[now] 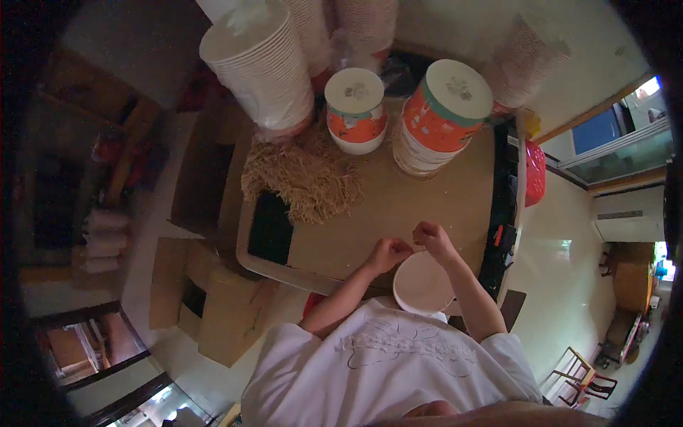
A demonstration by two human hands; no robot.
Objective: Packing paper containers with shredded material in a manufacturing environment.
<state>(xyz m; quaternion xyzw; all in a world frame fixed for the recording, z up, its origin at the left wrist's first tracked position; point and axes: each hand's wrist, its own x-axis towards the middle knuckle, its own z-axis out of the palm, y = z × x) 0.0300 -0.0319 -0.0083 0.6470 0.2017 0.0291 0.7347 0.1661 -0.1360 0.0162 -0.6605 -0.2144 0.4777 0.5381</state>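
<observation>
A white paper bucket (424, 283), its mouth facing up, stands at the near edge of the table against my shirt. My left hand (390, 254) is closed in a pinch at the far left of its rim. Just beyond the rim, my right hand (432, 239) is also closed, fingertips pressed together. Whatever lies between the fingers of either hand is too small to make out. Farther left on the table lies a tangled heap of thin brown cords (306, 178).
Two upside-down orange-and-white paper buckets, a smaller one (356, 127) and a larger stack (442, 128), stand at the back. Behind them rise tall wrapped bucket stacks (260, 71). An open cardboard box (231, 309) sits at lower left. Dark items line the table's right edge (500, 206).
</observation>
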